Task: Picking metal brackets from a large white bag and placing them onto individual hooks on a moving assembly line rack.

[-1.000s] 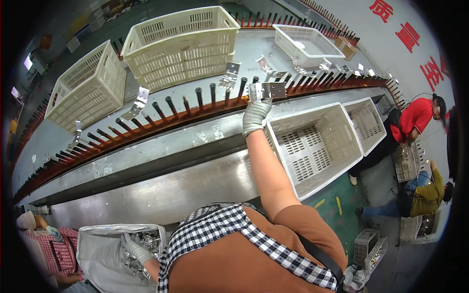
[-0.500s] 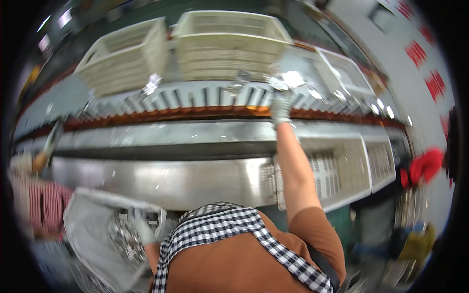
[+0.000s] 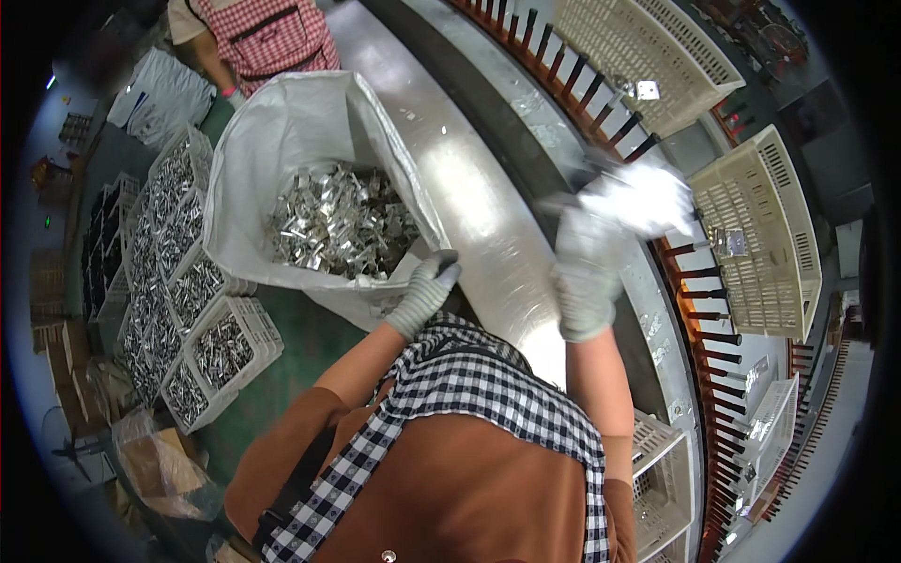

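One left hand (image 3: pixel 427 296), now off metal parts (image 3: pixel 338 220), at sack rim (image 3: pixel 282 274)

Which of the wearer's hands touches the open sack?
The left hand, gripping the open sack; the right hand, apart from it, holds blurred shiny metal.

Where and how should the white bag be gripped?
Probably by the near rim of the bag, coming from the near side and pinching over it: the bag gapes open and looks thin and soft. The left hand is at the rim's right corner; metal pieces lie inside.
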Demonstrator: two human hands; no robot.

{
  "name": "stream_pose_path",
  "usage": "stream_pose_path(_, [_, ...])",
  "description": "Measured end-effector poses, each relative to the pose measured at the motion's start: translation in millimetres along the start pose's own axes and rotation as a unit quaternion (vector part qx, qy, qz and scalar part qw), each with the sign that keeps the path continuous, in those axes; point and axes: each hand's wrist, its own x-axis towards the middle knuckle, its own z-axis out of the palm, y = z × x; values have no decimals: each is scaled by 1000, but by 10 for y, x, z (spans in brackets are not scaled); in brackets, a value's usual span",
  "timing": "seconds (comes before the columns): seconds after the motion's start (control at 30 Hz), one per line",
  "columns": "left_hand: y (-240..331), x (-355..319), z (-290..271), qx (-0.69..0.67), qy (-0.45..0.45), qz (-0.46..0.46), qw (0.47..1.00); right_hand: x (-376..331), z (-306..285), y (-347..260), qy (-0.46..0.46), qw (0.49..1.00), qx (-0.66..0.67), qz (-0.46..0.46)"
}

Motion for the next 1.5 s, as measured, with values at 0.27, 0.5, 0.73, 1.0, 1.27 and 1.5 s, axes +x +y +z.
stream_pose_path(0.27, [-401, 60, 52, 46, -88, 146, 984, -184, 210, 745, -262, 892, -369, -18])
stream_pose_path(0.5, [-55, 106, 5, 44, -108, 60, 991, -862, -1154, 975, -11, 836, -540, 93])
stream_pose_path(0.73, [383, 184, 475, 15, -181, 76, 980, -2403, -2809, 230, 383, 560, -698, 229])
stream_pose_path(1.0, [1142, 86, 1880, -76, -401, 173, 896, -3634, -3701, 223, 531, 610, -541, 229])
stream_pose_path(1.27, [1907, -690, 3526, -105, -530, 233, 809, -3692, -3851, -150, 548, 627, -501, 237])
stream_pose_path(1.5, [1765, -247, 4721, 57, -453, 385, 802, -3927, -3881, -367, 528, 632, -489, 287])
